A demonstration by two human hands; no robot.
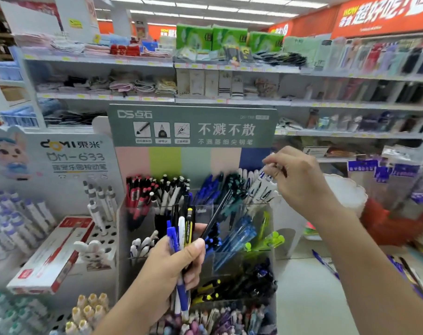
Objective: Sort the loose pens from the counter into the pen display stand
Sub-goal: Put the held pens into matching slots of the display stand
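My left hand (174, 264) grips a bundle of loose pens (181, 228) upright in front of the pen display stand (193, 126): blue ones, a white one, black ones and one black pen leaning to the right. The stand has clear tiered compartments filled with red, black-white, blue, teal and white pens. My right hand (299, 180) is up at the stand's top right compartment, its fingertips pinched on a white pen with blue print (266, 175) above the other white pens there.
A grey DOMI stand (73, 153) with white pens and a red box (51, 252) is on the left. Loose blue pens (325, 263) lie on the counter at right. Packets and a red fluffy item (394, 228) crowd the right side. Shelves of goods fill the background.
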